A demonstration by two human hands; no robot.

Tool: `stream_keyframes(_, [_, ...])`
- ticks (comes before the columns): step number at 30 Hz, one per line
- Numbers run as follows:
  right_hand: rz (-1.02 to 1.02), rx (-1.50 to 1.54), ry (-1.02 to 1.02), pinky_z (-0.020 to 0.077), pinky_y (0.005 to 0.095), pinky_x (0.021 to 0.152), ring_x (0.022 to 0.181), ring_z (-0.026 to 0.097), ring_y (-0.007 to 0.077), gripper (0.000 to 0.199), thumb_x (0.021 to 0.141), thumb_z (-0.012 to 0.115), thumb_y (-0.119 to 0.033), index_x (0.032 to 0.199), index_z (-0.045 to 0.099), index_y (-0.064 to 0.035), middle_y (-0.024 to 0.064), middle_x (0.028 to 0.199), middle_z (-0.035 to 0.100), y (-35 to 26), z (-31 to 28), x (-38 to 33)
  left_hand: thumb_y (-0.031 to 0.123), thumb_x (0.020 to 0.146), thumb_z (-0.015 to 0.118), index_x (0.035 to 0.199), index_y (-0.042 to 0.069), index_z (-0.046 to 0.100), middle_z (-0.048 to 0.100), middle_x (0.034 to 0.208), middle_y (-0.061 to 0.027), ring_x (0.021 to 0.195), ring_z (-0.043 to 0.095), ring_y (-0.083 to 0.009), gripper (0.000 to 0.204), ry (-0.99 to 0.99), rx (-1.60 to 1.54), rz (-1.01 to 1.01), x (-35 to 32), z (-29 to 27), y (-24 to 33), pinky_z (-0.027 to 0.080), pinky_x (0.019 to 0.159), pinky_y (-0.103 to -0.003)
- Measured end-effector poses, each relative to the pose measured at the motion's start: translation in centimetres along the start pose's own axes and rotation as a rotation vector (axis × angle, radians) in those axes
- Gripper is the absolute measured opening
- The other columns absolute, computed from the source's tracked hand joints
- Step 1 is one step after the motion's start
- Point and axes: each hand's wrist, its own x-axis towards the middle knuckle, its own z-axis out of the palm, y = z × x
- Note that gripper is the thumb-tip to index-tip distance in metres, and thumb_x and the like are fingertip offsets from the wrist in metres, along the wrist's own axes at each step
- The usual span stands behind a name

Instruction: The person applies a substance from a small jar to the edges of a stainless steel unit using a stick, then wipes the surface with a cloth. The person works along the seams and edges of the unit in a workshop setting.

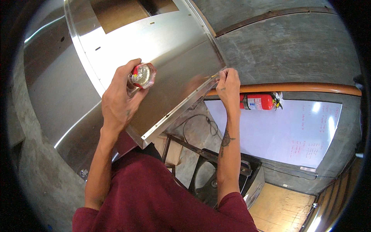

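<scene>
My left hand (121,91) is wrapped round a small round container (144,75) with a red label and a shiny, clear-looking end. I hold it above a large bent sheet-metal panel (162,89), which has slots and a rectangular cut-out. My right hand (228,85) is closed at the far end of the panel's narrow flanged edge (174,110), fingertips pinched together. A thin yellowish bit shows beside those fingertips, too small to name. Small dark marks run along the pale top of the flange.
A red fire extinguisher (259,101) lies near an orange pipe (301,89), to the right of my right forearm. Beyond it is a whiteboard (282,135) with red writing. Below are a dark metal frame (205,154) with a round opening, a looped cable and a wooden board (286,205).
</scene>
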Motion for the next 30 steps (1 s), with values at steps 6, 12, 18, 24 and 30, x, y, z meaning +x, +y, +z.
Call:
stream_keyframes(6, [-0.001,-0.033,-0.02,0.0504,0.0569,0.091,0.103,0.062,0.0511,0.015,0.11,0.059,-0.01,0.111,0.057,0.0046,0.0291,0.112,0.06,-0.45,-0.18,0.05,0.021,0.089,0.093,0.153,0.018,0.06,0.077,0.128,-0.0103,0.091,0.077,-0.0189,0.071,-0.005,-0.001,0.001,-0.16,0.14,-0.13,0.065,0.075,-0.034])
stream_keyframes(12, [-0.001,-0.036,-0.031,0.0509,0.0571,0.091,0.105,0.062,0.0513,0.014,0.111,0.059,-0.01,0.112,0.057,0.004,0.0291,0.112,0.061,-0.49,-0.31,0.03,0.023,0.089,0.094,0.152,0.019,0.06,0.078,0.127,-0.0099,0.092,0.077,-0.0189,0.072,0.005,0.013,0.014,-0.22,0.25,-0.25,0.065,0.075,-0.034])
stream_keyframes(18, [-0.094,-0.089,0.048,0.054,0.0499,0.085,0.093,0.068,0.0418,0.012,0.11,0.061,-0.008,0.107,0.061,0.004,0.0249,0.105,0.065,0.02,0.05,0.05,0.023,0.089,0.093,0.152,0.019,0.059,0.078,0.126,-0.0102,0.093,0.078,-0.0193,0.072,0.008,0.021,0.026,-0.14,0.3,-0.29,0.066,0.075,-0.034])
stream_keyframes(24, [-0.065,-0.078,0.03,0.0536,0.0507,0.087,0.096,0.067,0.0436,0.012,0.109,0.062,-0.008,0.107,0.061,0.0038,0.0248,0.107,0.065,-0.3,-0.05,0.03,0.021,0.089,0.093,0.152,0.018,0.059,0.078,0.126,-0.0107,0.092,0.079,-0.0196,0.071,0.004,0.014,0.024,-0.21,0.37,-0.42,0.066,0.075,-0.033])
stream_keyframes(30, [-0.056,-0.098,-0.031,0.0525,0.0577,0.089,0.104,0.064,0.0514,0.015,0.111,0.059,-0.013,0.113,0.058,0.0024,0.0279,0.114,0.061,-0.45,-0.36,0.06,0.021,0.089,0.093,0.152,0.018,0.06,0.078,0.128,-0.0106,0.093,0.079,-0.0195,0.071,0.008,0.022,0.018,-0.19,0.34,-0.23,0.066,0.075,-0.034])
